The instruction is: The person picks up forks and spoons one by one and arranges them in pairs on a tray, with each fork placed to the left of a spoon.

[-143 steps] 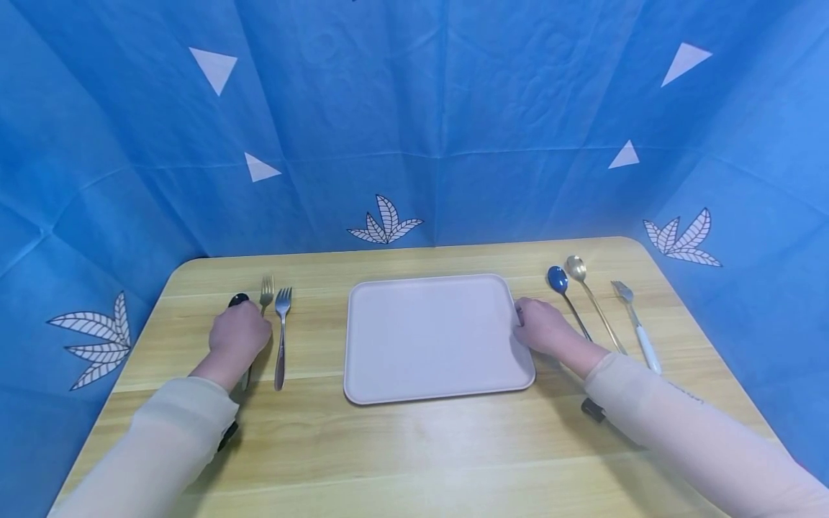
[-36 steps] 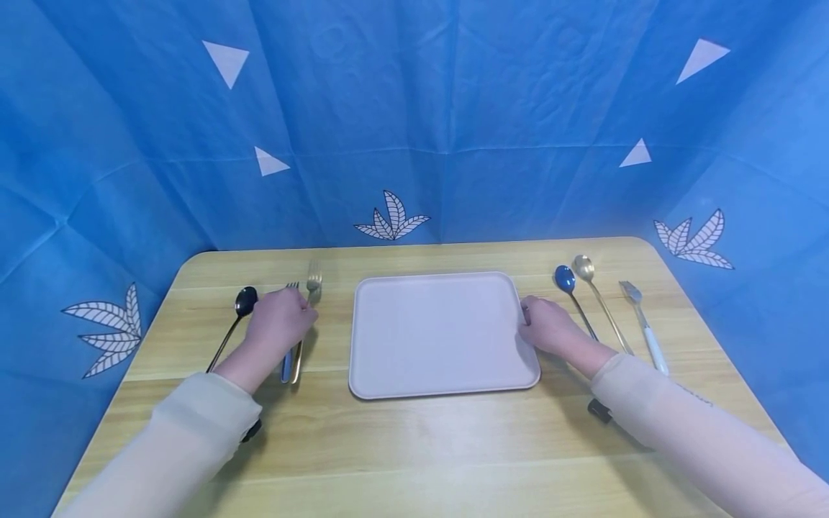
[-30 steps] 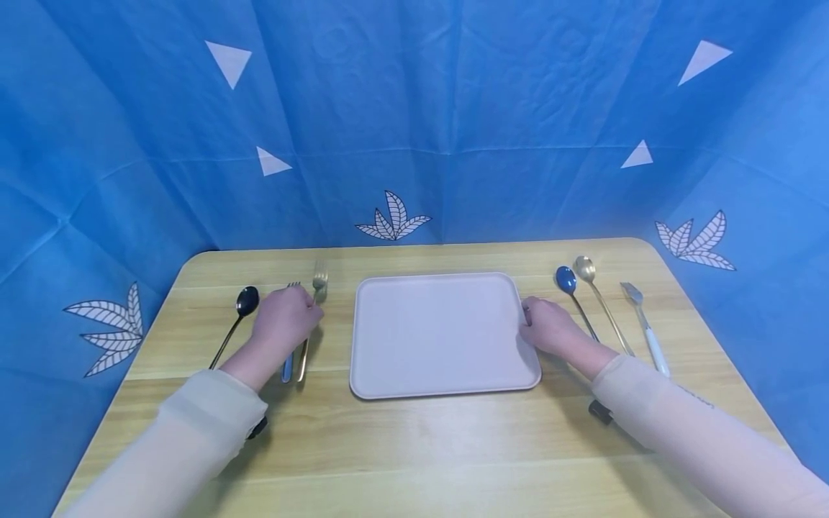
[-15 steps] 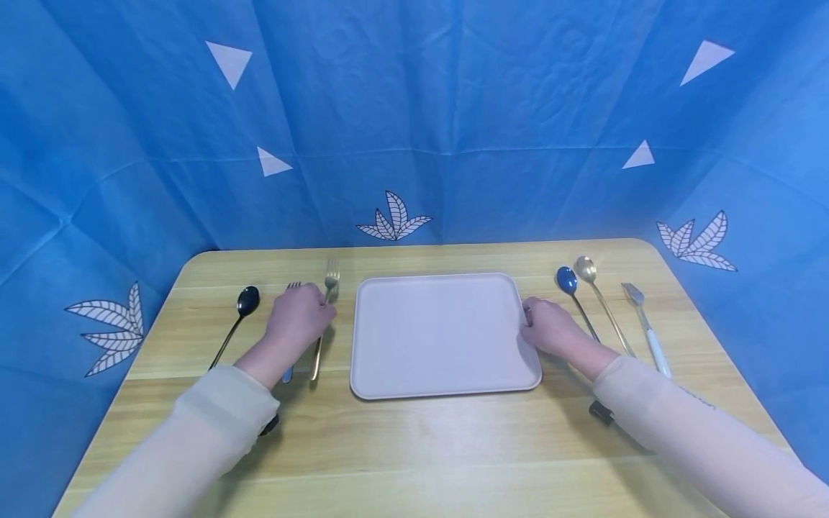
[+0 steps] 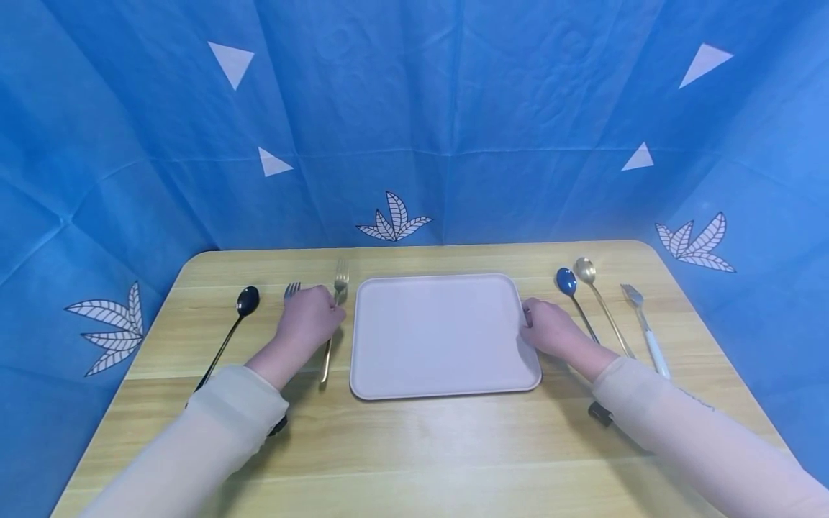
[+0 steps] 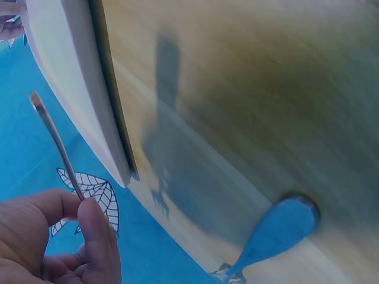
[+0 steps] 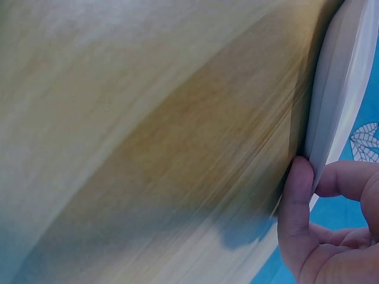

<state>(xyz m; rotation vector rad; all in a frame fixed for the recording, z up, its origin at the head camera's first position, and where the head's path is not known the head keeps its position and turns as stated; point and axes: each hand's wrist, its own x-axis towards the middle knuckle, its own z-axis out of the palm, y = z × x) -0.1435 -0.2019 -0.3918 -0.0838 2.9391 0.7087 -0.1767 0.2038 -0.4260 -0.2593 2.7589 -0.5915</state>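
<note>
My left hand (image 5: 309, 316) pinches a gold fork (image 5: 327, 360) between thumb and fingers, tines away from me. In the left wrist view the fork's handle (image 6: 59, 142) is clear of the table and casts a shadow. This fork is just left of the pale rectangular tray (image 5: 443, 338). Under the left hand lies a second fork (image 5: 292, 289), mostly hidden; its bluish handle (image 6: 278, 228) shows in the left wrist view. My right hand (image 5: 550, 327) grips the tray's right edge, thumb and fingers on either side of the rim (image 7: 334, 89).
A black spoon (image 5: 247, 301) lies at the table's left. To the right lie a blue spoon (image 5: 566, 282), a gold spoon (image 5: 586, 270) and a white-handled fork (image 5: 654, 349). Blue cloth (image 5: 447, 122) hangs behind the wooden table (image 5: 440, 453).
My left hand has carried the gold fork rightward, from beside the black spoon, past the second fork, towards the tray. The right hand keeps its grip on the tray, which stays in place.
</note>
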